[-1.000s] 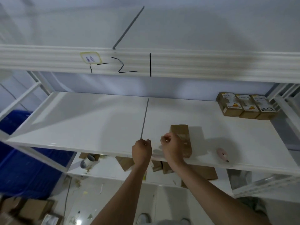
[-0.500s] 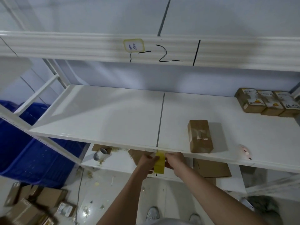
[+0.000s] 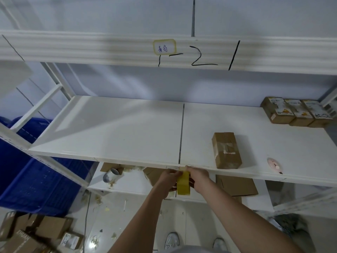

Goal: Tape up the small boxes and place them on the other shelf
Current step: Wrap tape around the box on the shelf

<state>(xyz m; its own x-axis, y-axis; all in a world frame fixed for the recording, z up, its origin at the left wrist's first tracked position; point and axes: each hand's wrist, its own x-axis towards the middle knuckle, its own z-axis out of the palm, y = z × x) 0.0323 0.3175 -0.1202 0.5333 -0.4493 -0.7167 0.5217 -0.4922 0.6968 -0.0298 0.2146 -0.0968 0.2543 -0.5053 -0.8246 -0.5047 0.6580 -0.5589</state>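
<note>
Tape roll: a yellow tape roll (image 3: 183, 183) is held edge-on just below the front lip of the white shelf (image 3: 127, 128), right under the seam btwn the two shelf boards.
L hand: the left hand (image 3: 168, 179) is curled round the roll's left side; roll is gripped, knuckles toward camera.
R hand: the right hand (image 3: 198, 177) is closed on the roll's right side, w/ thumb and forefinger pinched at its top near the shelf edge. Whether a tape end is being pulled can't be told.
Small box: a brown cardboard box (image 3: 226, 150) is laid flat on the shelf's right board, near the front edge, to the right of the hands and apart from them. Clear tape is seen across its top; a torn pale patch shows there too.
Done boxes: three labelled boxes (image 3: 295, 113) are set side by side, touching, at the back right corner of the same shelf.
Pink item: a small round pink object (image 3: 274, 165) is lying near the front edge, right of the brown box; what it is can't be told.
Lower shelf: flat cardboard pieces (image 3: 237, 185) and a grey roll (image 3: 111, 175) are seen on the shelf beneath.
Beam above: a yellow-edged label (image 3: 164, 46) is stuck on the upper beam, w/ black marker strokes beside it.
Floor: loose cartons (image 3: 36, 232) at lower left; a blue bin (image 3: 40, 176) behind the rack's left post.
</note>
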